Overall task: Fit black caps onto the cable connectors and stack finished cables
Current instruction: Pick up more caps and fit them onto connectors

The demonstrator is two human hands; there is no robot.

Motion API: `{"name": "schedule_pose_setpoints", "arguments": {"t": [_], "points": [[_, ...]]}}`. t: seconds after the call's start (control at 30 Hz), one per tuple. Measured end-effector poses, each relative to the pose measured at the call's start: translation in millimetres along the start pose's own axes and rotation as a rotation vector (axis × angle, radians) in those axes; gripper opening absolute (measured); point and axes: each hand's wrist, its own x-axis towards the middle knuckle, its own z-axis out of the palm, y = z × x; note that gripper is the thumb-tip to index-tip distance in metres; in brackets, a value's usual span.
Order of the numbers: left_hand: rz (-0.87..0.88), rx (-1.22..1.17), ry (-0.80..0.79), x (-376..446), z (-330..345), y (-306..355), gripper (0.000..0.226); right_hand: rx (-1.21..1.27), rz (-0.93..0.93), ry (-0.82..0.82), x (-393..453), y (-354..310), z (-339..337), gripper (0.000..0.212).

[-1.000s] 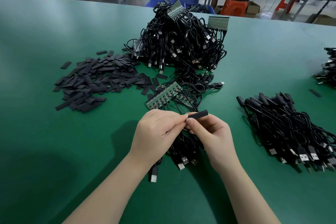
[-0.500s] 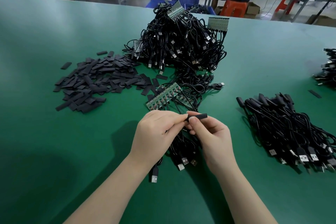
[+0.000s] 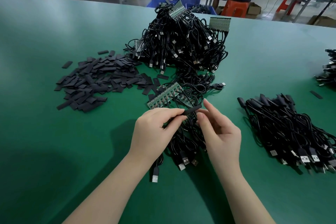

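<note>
My left hand pinches a black cable whose end wears a black cap; the cap sticks out to the right, pointing up a little. My right hand hovers just right of it with fingers spread, off the cap. Under both hands lies a small bundle of black cables with USB plugs. A green strip of circuit boards lies just beyond the hands. Loose black caps are heaped at the left. The stack of capped cables lies at the right.
A big tangle of uncapped cables with board strips rises at the table's middle back. More cables sit at the far right edge. The green table runs wide. Behind it a person sits on an orange stool among blue crates.
My right hand has let go of the cap and opened its fingers, drawing slightly right. The left hand now holds the capped cable alone.
</note>
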Motion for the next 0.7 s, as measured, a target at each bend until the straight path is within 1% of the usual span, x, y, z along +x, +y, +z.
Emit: {"name": "schedule_pose_setpoints", "arguments": {"t": [0.27,0.43,0.57,0.7], "points": [[-0.010,-0.013,-0.008,-1.2,0.7,3.0,0.016,-0.243,-0.179,0.003,-1.4,6.2,1.1,0.039],[-0.029,-0.026,-0.023,-2.7,-0.8,-0.4,0.017,-0.425,-0.342,0.007,-0.4,8.0,0.9,0.037],[-0.052,-0.019,-0.036,-1.3,-0.1,0.9,0.017,-0.402,-0.301,0.007,-0.9,6.5,0.4,0.037],[-0.065,-0.015,-0.044,-2.0,2.1,2.8,0.017,-0.383,-0.305,0.018,-3.1,6.4,4.5,0.039]]}}
